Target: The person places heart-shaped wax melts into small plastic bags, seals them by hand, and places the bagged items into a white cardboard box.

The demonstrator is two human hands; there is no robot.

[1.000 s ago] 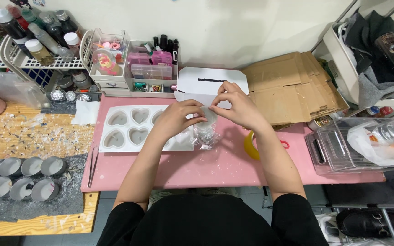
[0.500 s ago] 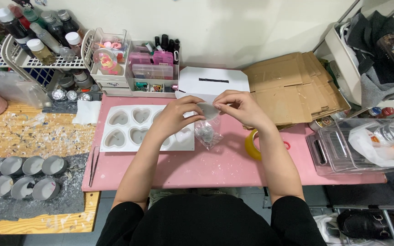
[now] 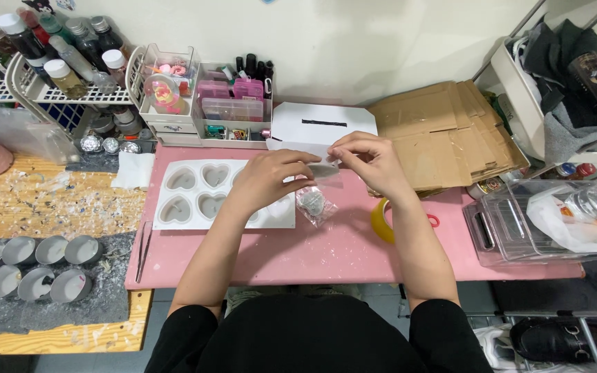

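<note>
My left hand [image 3: 265, 181] and right hand [image 3: 367, 160] pinch the top edge of a small clear bag [image 3: 314, 197], held just above the pink mat [image 3: 326, 252] (contents greyish, too blurred to tell). Bag hangs just right of the white heart mould [image 3: 188, 197]. Yellow tape roll [image 3: 380, 222] further right of the mould; tweezers [image 3: 140, 250] left of it.

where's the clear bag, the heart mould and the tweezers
clear bag [image 3: 314, 203], head view, on its bulging lower part
heart mould [image 3: 182, 181], head view, on an upper left heart cavity
tweezers [image 3: 141, 250], head view, mid shaft
</note>
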